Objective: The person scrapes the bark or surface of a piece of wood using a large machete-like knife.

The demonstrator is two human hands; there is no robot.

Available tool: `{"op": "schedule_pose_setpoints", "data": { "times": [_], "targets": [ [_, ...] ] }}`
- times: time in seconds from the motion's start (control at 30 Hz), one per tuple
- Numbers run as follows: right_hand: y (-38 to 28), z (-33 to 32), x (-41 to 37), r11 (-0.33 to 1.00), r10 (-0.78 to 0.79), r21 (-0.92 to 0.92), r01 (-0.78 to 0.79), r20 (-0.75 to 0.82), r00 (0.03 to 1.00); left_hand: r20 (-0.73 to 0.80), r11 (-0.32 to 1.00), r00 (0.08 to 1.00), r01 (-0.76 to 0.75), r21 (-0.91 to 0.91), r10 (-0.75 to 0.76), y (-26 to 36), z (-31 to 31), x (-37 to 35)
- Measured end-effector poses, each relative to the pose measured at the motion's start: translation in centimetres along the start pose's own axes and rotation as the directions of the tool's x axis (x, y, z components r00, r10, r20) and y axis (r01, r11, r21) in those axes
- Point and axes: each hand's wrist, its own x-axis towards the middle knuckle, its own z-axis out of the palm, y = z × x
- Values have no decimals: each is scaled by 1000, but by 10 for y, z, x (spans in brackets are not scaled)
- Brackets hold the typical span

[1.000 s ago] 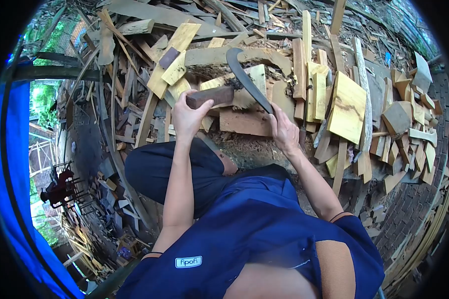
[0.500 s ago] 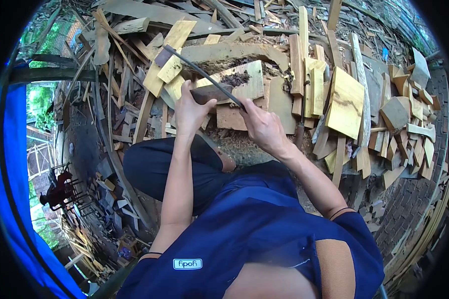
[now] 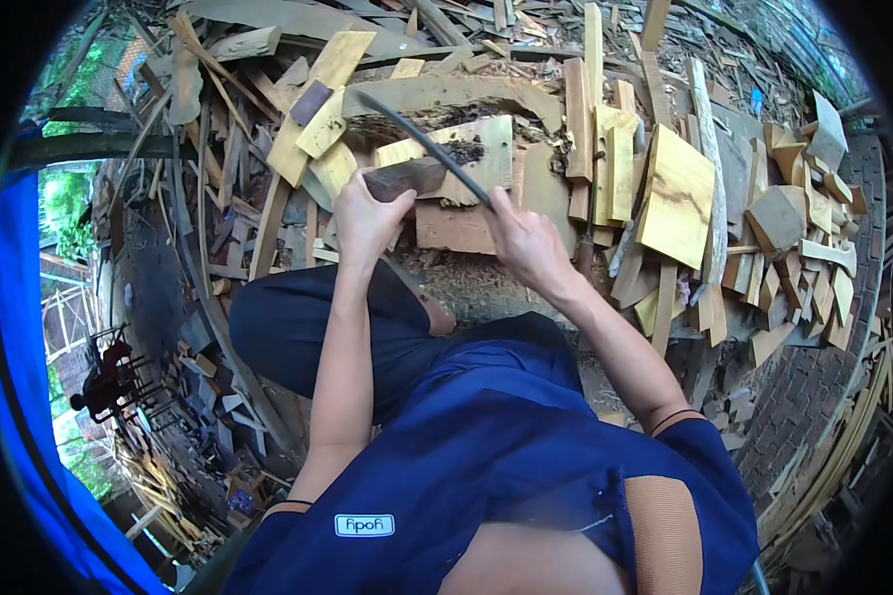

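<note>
My left hand [image 3: 365, 223] grips the near end of a dark brown wooden piece [image 3: 407, 178], thumb on its near side. In my right hand [image 3: 528, 243] is the end of a long dark machete-like blade [image 3: 417, 137], which slants up and left over the dark piece. Whether the two touch I cannot tell. Beneath them lies a pale yellow board [image 3: 496, 157] with dark shavings [image 3: 463, 151] on it. A reddish wooden block [image 3: 453, 230] sits just in front of that board.
A square yellow board [image 3: 677, 198] leans on the right among stacked planks. Many cut wood pieces [image 3: 776, 218] lie farther right. Yellow offcuts [image 3: 322, 123] are stacked at the left. A person [image 3: 104, 382] is at the far left, near a blue tarp [image 3: 15, 347].
The blade has swung slightly, its tip now a little farther right relative to the offcuts. The dark piece shows more of its flat face. The whole view has shifted slightly left.
</note>
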Motion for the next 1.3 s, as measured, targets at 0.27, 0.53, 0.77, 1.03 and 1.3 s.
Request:
{"op": "schedule_pose_setpoints", "data": {
  "times": [0.27, 0.53, 0.77, 1.03, 1.3],
  "targets": [
    [11, 24, 11, 990, 116, -86, -108, 97, 989, 29, 1000, 999, -23, -10, 23, 3, 5, -3],
    [-29, -22, 12, 996, -79, 46, 81, -54, 995, 41, 999, 998, -55, 0, 55, 11, 6, -2],
    [35, 30, 9, 973, 164, -182, -139, 135, 977, 61, 998, 998, -32, 53, 29, 8, 2, -2],
    [-10, -8, 21, 999, 9, 39, -11, 52, 999, 1, 999, 999, -44, 20, 44, 8, 1, -6],
    [39, 19, 34, 999, 36, -31, -32, 124, 992, 73, 997, 995, -70, 23, 68, 1, -4, -2]
  ]
}}
